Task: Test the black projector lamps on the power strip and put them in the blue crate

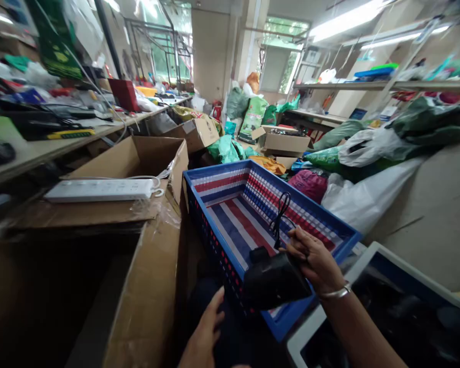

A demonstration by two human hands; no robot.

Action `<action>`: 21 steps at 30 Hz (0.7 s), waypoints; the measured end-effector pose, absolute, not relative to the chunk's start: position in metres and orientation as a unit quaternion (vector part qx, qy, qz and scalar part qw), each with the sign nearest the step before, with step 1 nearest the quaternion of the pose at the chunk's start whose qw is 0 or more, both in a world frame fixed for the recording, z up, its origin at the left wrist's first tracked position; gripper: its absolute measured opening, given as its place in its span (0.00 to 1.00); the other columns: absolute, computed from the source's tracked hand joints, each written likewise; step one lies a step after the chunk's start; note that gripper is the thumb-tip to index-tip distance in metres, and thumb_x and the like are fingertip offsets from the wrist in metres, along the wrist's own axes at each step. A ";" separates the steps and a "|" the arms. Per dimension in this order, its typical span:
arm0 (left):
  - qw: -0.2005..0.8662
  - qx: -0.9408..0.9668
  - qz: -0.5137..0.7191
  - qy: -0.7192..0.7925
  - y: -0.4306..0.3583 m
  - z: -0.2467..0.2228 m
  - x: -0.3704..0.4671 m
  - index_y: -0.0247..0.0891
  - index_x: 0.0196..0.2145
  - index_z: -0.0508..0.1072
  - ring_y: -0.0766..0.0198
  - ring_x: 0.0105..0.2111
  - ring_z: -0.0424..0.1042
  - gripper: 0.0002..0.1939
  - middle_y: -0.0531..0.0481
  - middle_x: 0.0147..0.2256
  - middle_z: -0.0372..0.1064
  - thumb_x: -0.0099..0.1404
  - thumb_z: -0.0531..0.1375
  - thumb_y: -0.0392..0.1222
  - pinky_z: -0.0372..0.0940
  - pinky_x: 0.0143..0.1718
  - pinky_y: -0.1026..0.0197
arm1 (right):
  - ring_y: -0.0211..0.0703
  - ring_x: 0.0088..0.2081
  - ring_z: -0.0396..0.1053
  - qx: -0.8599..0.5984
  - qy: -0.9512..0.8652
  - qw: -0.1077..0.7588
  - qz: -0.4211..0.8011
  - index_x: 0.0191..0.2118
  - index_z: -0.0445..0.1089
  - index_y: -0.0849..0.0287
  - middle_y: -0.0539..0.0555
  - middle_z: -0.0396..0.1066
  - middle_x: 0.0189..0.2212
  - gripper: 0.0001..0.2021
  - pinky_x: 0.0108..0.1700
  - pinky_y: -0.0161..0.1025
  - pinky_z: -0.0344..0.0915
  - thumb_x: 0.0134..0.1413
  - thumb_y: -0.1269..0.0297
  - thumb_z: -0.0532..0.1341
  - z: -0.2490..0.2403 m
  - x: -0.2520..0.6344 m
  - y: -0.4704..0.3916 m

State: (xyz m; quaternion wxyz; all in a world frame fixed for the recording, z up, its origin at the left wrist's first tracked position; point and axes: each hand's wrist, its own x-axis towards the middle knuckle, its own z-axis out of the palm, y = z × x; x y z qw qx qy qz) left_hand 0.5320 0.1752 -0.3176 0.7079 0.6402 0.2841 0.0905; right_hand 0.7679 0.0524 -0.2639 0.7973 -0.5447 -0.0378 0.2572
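Observation:
My right hand grips a black hair-dryer-like device with its black cord looping up, held over the near corner of a blue plastic crate lined with red, white and blue striped sheet. My left hand is low in the foreground, fingers together and holding nothing, next to a large cardboard box. A silver bangle sits on my right wrist.
A white power strip lies on the cardboard flap at left. A cluttered workbench runs along the left. Green and white bags pile at right on a table. A white-rimmed bin sits at lower right. More boxes stand behind.

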 end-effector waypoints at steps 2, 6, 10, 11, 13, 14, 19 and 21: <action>0.773 0.576 0.105 0.246 0.166 -0.308 0.547 0.40 0.61 0.46 0.44 0.51 0.63 0.61 0.33 0.58 0.51 0.35 0.65 0.67 0.61 0.49 0.49 | 0.25 0.14 0.44 -0.514 -0.037 0.817 0.258 0.27 0.66 0.60 0.39 0.41 0.12 0.16 0.26 0.34 0.65 0.36 0.54 0.69 -0.252 0.747 0.068; 0.807 0.534 0.165 0.192 0.177 -0.286 0.548 0.35 0.54 0.57 0.50 0.48 0.65 0.41 0.38 0.48 0.65 0.47 0.66 0.55 0.64 0.45 0.56 | 0.31 0.19 0.57 -0.513 -0.066 0.820 0.243 0.27 0.65 0.59 0.44 0.54 0.15 0.18 0.29 0.36 0.66 0.40 0.48 0.66 -0.246 0.713 0.082; 0.777 0.537 0.174 0.278 0.198 -0.278 0.529 0.33 0.48 0.63 0.53 0.38 0.69 0.35 0.42 0.39 0.67 0.51 0.61 0.61 0.70 0.31 0.57 | 0.51 0.52 0.60 -0.541 -0.332 0.718 0.288 0.51 0.61 0.52 0.57 0.61 0.52 0.37 0.51 0.47 0.62 0.31 0.46 0.68 -0.243 0.691 0.073; 0.766 0.549 0.172 0.287 0.203 -0.277 0.525 0.32 0.47 0.64 0.54 0.37 0.69 0.34 0.43 0.38 0.68 0.52 0.60 0.62 0.70 0.29 0.57 | 0.54 0.56 0.56 -0.563 -0.397 0.660 0.299 0.56 0.56 0.51 0.57 0.55 0.56 0.44 0.55 0.48 0.58 0.27 0.50 0.71 -0.241 0.686 0.071; 0.739 0.582 0.166 0.297 0.212 -0.276 0.519 0.32 0.44 0.67 0.57 0.32 0.70 0.32 0.44 0.34 0.69 0.53 0.58 0.63 0.69 0.26 0.61 | 0.54 0.54 0.58 -0.620 -0.459 0.563 0.298 0.59 0.51 0.51 0.57 0.55 0.56 0.50 0.55 0.48 0.58 0.25 0.60 0.73 -0.240 0.677 0.073; 0.725 0.597 0.161 0.303 0.216 -0.274 0.516 0.32 0.43 0.67 0.59 0.28 0.71 0.32 0.46 0.31 0.69 0.53 0.57 0.64 0.67 0.23 0.62 | 0.53 0.51 0.62 -0.643 -0.462 0.542 0.283 0.58 0.51 0.52 0.57 0.58 0.54 0.48 0.52 0.47 0.61 0.27 0.62 0.73 -0.240 0.673 0.076; 0.638 0.666 0.185 0.340 0.231 -0.257 0.503 0.33 0.41 0.69 0.63 0.15 0.66 0.28 0.50 0.19 0.67 0.55 0.56 0.61 0.59 0.16 0.65 | 0.47 0.39 0.68 -0.711 -0.408 0.557 0.136 0.52 0.53 0.55 0.55 0.67 0.41 0.38 0.41 0.43 0.68 0.32 0.61 0.69 -0.256 0.645 0.115; 0.603 0.674 0.234 0.356 0.231 -0.251 0.498 0.35 0.37 0.71 0.62 0.18 0.68 0.23 0.47 0.24 0.70 0.54 0.59 0.58 0.61 0.18 0.64 | 0.49 0.40 0.67 -0.744 -0.393 0.535 0.077 0.51 0.54 0.56 0.56 0.66 0.40 0.37 0.44 0.46 0.66 0.32 0.60 0.68 -0.264 0.636 0.132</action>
